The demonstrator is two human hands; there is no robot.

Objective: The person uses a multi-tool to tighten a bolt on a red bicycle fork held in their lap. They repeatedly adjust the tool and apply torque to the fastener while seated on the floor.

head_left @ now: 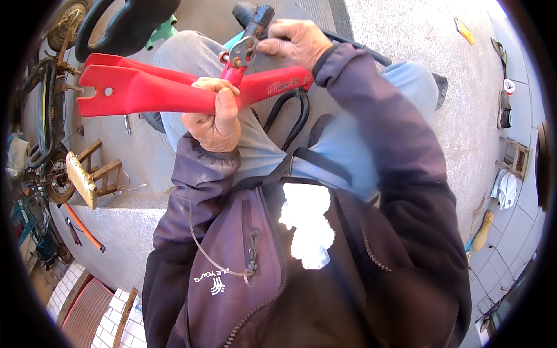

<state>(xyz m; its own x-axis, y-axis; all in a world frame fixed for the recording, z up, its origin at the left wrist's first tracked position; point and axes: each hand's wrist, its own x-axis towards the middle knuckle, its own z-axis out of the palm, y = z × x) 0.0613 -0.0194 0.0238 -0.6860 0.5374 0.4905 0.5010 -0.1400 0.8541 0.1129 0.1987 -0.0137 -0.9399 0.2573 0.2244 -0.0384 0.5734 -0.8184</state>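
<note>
A red metal fork point(145, 91) with flat, slotted ends points left above my lap. My left hand point(219, 116) is closed round one of its legs, the thumb on top. Just beyond that hand stands a red upright tube point(233, 75) with a silver bracket point(242, 53) and bolt, topped by a black cylindrical part point(260, 22). Close to the bracket's right side, my right hand point(296, 42) has its fingers curled; what they pinch, if anything, is hidden. A red bar point(275, 84) runs right from my left hand, with a black curved loop point(297, 119) below it.
At the left are a small wooden stool point(84, 180) with a padded top, a wrench point(127, 124) on the floor, and parked cycles with wheels point(61, 177). A black seat-like part point(136, 26) stands far left. Shoes point(503, 109) and a wooden frame point(515, 156) line the right wall.
</note>
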